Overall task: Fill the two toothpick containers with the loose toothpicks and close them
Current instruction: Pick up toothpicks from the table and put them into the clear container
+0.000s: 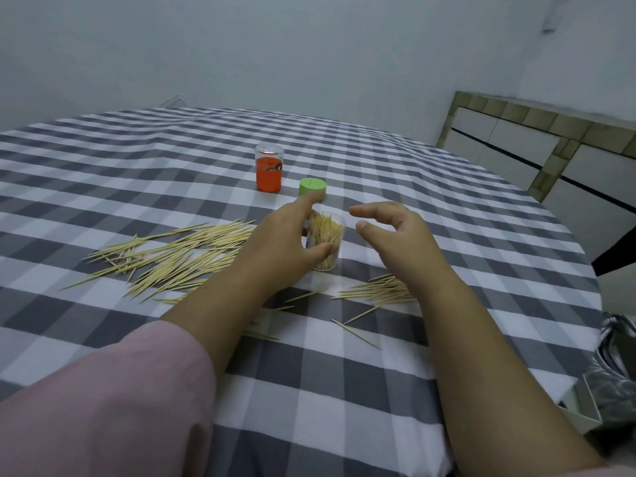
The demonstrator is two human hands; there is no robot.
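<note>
A clear container [328, 237] packed with toothpicks stands upright at the table's middle, its top uncovered. My left hand [285, 241] grips its left side, thumb across the front. My right hand [389, 228] hovers just right of it with curved fingers and holds nothing. A green lid [312, 187] lies just behind the container. Farther back stands a second container [268, 168] with an orange label, its top uncovered. A big pile of loose toothpicks [172, 258] lies to the left. A smaller pile of toothpicks [382, 289] lies under my right forearm.
The round table [481, 218] carries a grey and white checked cloth. A tiled counter [537, 149] stands beyond its right edge. A silvery bag and a white box [612, 390] sit at the lower right. A few single toothpicks [358, 330] lie near the front.
</note>
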